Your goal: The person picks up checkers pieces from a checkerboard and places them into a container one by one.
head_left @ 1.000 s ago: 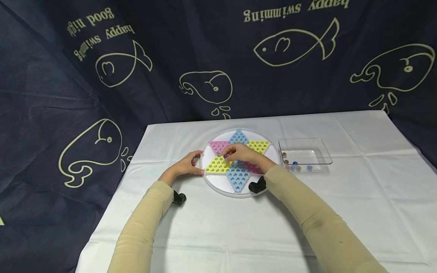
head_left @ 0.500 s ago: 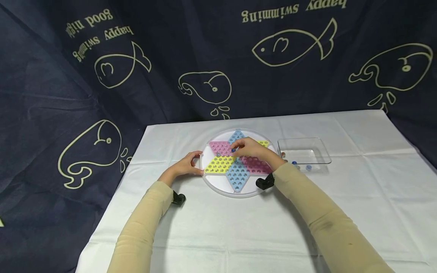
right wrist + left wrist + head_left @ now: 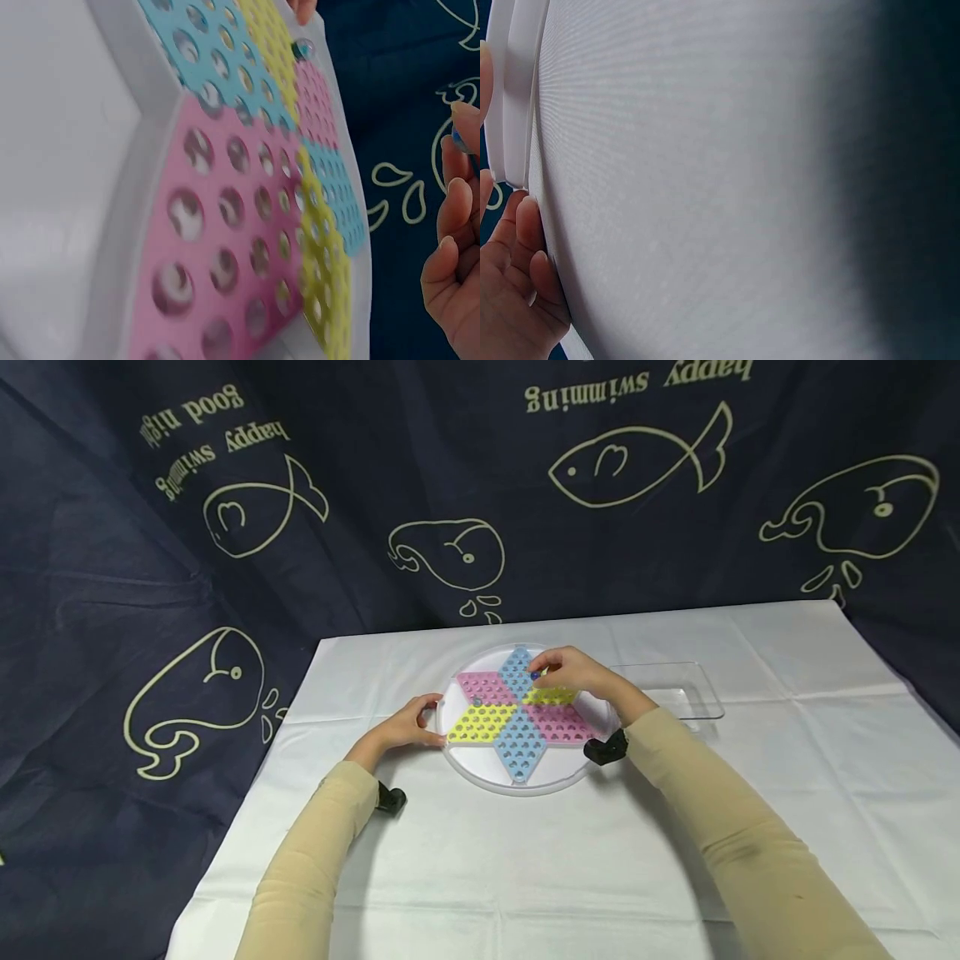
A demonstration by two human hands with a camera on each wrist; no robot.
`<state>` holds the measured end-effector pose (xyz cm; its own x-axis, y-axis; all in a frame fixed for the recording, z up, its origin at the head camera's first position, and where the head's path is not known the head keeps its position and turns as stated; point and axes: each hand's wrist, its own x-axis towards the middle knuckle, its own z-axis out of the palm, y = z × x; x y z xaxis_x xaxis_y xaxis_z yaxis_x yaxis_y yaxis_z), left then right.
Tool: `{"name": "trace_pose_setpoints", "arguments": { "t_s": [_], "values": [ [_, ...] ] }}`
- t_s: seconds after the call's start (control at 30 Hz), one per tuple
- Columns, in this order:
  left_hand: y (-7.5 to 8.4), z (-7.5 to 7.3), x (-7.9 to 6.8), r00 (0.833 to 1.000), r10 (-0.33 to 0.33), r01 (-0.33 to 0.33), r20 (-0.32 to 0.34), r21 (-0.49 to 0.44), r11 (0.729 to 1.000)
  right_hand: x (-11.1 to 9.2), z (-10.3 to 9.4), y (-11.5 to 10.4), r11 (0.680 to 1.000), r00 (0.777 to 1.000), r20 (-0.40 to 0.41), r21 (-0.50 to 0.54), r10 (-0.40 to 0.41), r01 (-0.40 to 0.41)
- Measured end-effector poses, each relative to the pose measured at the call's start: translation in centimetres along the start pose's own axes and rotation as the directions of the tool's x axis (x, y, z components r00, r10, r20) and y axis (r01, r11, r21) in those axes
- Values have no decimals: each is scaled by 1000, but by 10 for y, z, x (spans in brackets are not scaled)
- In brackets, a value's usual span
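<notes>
A round white Chinese checkers board (image 3: 480, 772) with a six-pointed star of pink, yellow and blue sections lies on the table. My left hand (image 3: 405, 723) holds its left rim, thumb and fingers spread along the edge; in the left wrist view, curled fingers (image 3: 531, 225) are by the rim. My right hand (image 3: 576, 675) pinches a dark blue marble (image 3: 536, 676) between thumb and fingertips, above the board's far right part. One clear greenish marble (image 3: 477, 702) sits on the left side of the star, also seen in the right wrist view.
A clear rectangular plastic box (image 3: 705, 687) stands right of the board, partly hidden by the right arm. A white cloth (image 3: 450, 868) covers the table. Behind hangs a dark blue curtain (image 3: 345, 435) with fish and whale drawings.
My right hand has moved right and away from me across the board, still pinching the blue marble. The right forearm now covers the marbles seen by the box earlier. The left hand stays on the rim.
</notes>
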<state>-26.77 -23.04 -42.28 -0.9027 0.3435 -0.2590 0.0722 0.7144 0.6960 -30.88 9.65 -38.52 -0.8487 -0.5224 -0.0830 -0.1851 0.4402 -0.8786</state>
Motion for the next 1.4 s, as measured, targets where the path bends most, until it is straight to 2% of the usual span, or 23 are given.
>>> {"name": "trace_pose_setpoints", "arguments": {
  "t_s": [0.2, 0.53, 0.87, 1.4],
  "values": [
    [0, 0, -1, 1000, 3, -3, -5, 8, 1000, -10, -15, 4, 1000, 999, -28, 20, -17, 18],
    [-2, 0, -2, 1000, 13, -13, -11, 10, 1000, -25, -37, 17, 1000, 998, -69, 1, 8, -8],
    [-3, 2, 1, 1000, 22, -22, -9, 7, 1000, -41, -61, 28, 996, 989, -121, -19, 80, -83],
    [-4, 2, 2, 999, 33, -33, -9, 22, 999, -69, -89, 42, 994, 975, -210, -67, 76, -92]
  ]
}}
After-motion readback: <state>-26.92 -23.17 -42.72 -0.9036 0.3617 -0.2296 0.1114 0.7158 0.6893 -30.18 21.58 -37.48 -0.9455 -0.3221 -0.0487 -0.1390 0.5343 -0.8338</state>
